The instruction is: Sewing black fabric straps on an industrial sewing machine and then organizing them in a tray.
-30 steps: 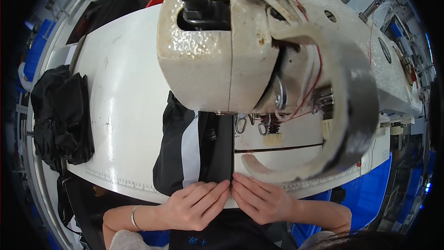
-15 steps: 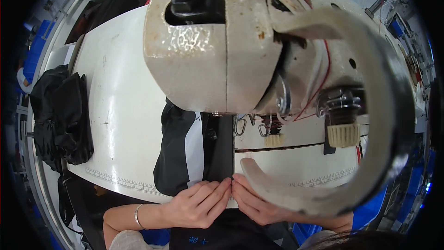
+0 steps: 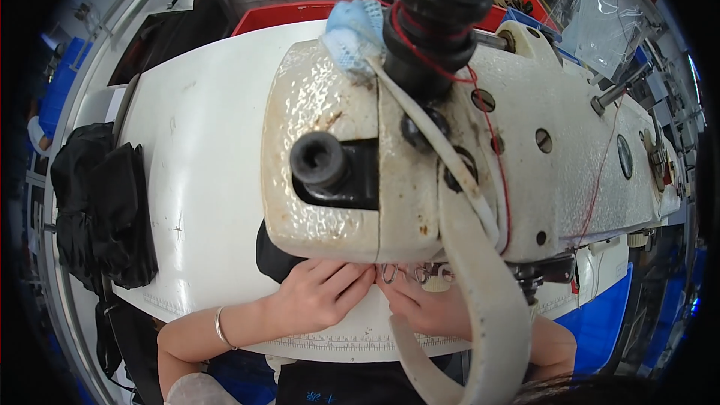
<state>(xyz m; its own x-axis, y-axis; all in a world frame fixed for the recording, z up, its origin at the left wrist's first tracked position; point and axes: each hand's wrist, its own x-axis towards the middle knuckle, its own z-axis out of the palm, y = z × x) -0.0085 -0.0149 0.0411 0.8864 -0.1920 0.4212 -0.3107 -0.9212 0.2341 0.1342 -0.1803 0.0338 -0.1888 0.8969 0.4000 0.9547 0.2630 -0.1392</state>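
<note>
A pale sewing machine [image 3: 322, 90] fills the middle, with red thread running over its head. Most of a black fabric piece [image 3: 277, 256] is hidden beneath that head; only its left end shows. On its near side my left hand [image 3: 319, 298], a bracelet at the wrist, has its fingers closed together over the cloth. Close beside it, my right hand [image 3: 429, 306] is closed too, thumb and fingers pressed at the fabric's edge. The machine head hides the tips of both hands' fingers, and a curved pale lever hides part of the right hand and forearm.
Bunched black fabric [image 3: 101, 214] hangs over the table's left edge. The white table [image 3: 202, 150] has a ruler strip [image 3: 330, 346] along its front. Red bins [image 3: 281, 15] holding tan strap pieces stand behind. A blue bin [image 3: 596, 322] is at the right.
My view has shifted, showing more of the machine's top. Both hands have moved away from me with the fabric, up to the machine head, which now covers most of the cloth.
</note>
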